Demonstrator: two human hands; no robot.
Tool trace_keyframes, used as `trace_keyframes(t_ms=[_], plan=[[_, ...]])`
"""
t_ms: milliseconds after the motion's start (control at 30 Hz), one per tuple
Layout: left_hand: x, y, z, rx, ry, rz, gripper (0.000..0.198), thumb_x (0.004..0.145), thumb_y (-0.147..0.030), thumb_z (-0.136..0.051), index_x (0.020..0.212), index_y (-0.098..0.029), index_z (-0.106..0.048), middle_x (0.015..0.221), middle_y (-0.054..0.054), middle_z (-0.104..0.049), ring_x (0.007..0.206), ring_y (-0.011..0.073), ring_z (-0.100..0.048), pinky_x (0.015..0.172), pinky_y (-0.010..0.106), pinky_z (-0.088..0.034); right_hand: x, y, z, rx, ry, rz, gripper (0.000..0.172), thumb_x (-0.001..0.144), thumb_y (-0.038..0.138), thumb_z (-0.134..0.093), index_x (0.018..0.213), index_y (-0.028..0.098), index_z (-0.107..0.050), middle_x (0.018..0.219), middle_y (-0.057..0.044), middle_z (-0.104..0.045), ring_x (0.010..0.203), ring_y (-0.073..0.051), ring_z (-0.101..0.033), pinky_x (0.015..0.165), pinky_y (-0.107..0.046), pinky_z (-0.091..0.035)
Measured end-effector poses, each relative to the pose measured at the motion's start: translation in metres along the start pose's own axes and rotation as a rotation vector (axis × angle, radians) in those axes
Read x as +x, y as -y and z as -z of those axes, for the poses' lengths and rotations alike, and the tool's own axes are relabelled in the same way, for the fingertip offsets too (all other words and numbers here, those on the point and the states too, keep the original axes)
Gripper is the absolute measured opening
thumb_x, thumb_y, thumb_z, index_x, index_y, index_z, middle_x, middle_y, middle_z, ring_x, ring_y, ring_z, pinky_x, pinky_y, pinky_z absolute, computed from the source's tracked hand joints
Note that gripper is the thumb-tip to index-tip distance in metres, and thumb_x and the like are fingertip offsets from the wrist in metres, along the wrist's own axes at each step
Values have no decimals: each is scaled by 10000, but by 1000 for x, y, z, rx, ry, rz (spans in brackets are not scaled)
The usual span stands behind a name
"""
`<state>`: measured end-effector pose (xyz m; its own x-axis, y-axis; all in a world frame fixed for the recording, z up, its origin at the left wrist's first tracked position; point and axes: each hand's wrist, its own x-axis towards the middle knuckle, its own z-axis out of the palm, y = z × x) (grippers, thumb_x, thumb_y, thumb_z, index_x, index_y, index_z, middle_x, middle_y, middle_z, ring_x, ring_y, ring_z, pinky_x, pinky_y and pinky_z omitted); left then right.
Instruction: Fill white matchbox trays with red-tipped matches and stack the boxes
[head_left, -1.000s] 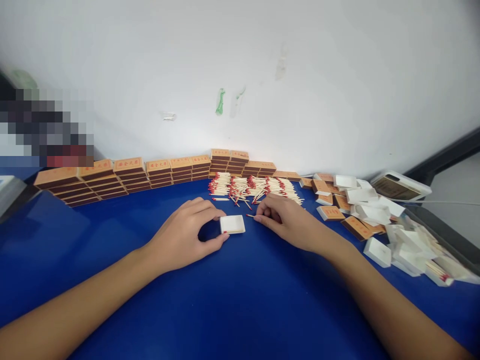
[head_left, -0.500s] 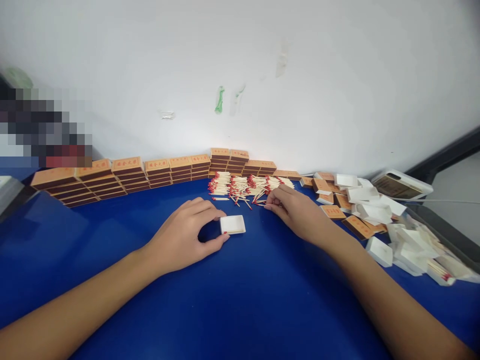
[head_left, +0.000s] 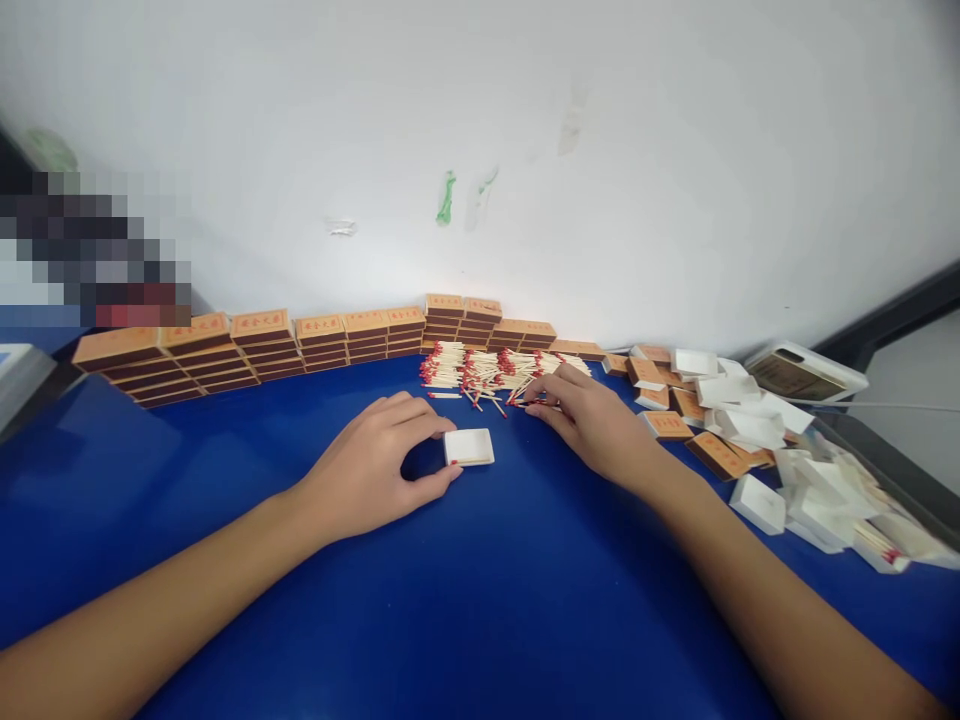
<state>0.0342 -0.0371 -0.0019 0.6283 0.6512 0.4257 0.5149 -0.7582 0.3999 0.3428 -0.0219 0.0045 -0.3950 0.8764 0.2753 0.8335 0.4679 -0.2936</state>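
My left hand (head_left: 382, 462) grips the end of a small white matchbox tray (head_left: 471, 445) between thumb and fingers, on the blue table. Inside, along the tray's near wall, lies a match with a red head (head_left: 455, 463). At the near right edge of the match pile (head_left: 495, 370), my right hand (head_left: 585, 415) has its thumb and index finger closed around a match (head_left: 517, 403). Its other fingers curl above and partly hide the matches there. Several loose matches lie in front of the pile, heads in different directions.
Orange matchboxes (head_left: 262, 345) stand stacked along the white wall. To the right lie loose matchbox sleeves (head_left: 716, 455) and a heap of white trays (head_left: 750, 425), one holding several matches (head_left: 881, 548). A phone (head_left: 806, 372) leans behind them. A blurred-out shape (head_left: 90, 250) is at far left.
My right fingertips have shifted slightly over the loose matches at the pile's edge. My left hand keeps hold of the tray; the whole view has shifted a little.
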Motion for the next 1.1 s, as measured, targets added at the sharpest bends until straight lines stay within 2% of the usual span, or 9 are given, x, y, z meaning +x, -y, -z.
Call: trace_keyframes(t_ms=[167, 367, 533, 733, 933, 1100], plan=[[1, -1, 0, 1, -1, -7, 213, 988, -333, -699, 1157, -205, -709, 1050, 66, -731, 962, 243, -655, 889, 421, -516, 0, 0, -3, 28, 17, 31, 175, 1082, 262, -509, 1068, 219, -678, 1041, -92, -621, 920, -239, -626, 810, -380, -502], [0, -1, 1, -3, -1, 0, 221, 984, -336, -705, 1169, -215, -710, 1052, 64, -733, 970, 248, -660, 888, 419, -515, 0, 7, -5, 94, 7, 34, 142, 1061, 322, -578, 1074, 232, -687, 1046, -82, -627, 861, -217, -619, 777, -365, -507], [0, 0, 0, -2, 5, 2, 221, 987, -337, -701, 1165, -206, -710, 1052, 64, -732, 963, 244, -655, 890, 428, -518, 0, -2, 9, 64, 25, -14, 164, 1011, 385, -666, 1052, 228, -688, 990, -70, -641, 844, -223, -608, 750, -350, -489], [1, -1, 1, -6, 11, 9, 220, 984, -337, -700, 1167, -215, -711, 1063, 68, -737, 974, 247, -658, 890, 428, -527, -4, -19, 26, 30, 96, -49, 195, 1019, 388, -608, 942, 232, -696, 917, -65, -655, 751, -207, -585, 670, -327, -440], [0, -1, 1, -4, 0, 10, 215, 975, -347, -713, 1150, -223, -716, 1061, 67, -738, 990, 257, -672, 885, 423, -542, -3, -19, 22, -20, 98, -82, 236, 1014, 370, -567, 838, 224, -625, 850, -65, -659, 708, -200, -565, 625, -319, -409], [0, -1, 1, -8, 4, 10, 216, 976, -334, -713, 1159, -219, -712, 1056, 66, -736, 986, 255, -663, 881, 420, -536, -4, -23, 19, -65, 53, -89, 231, 1013, 332, -547, 814, 223, -591, 857, -68, -644, 719, -202, -566, 648, -329, -419]])
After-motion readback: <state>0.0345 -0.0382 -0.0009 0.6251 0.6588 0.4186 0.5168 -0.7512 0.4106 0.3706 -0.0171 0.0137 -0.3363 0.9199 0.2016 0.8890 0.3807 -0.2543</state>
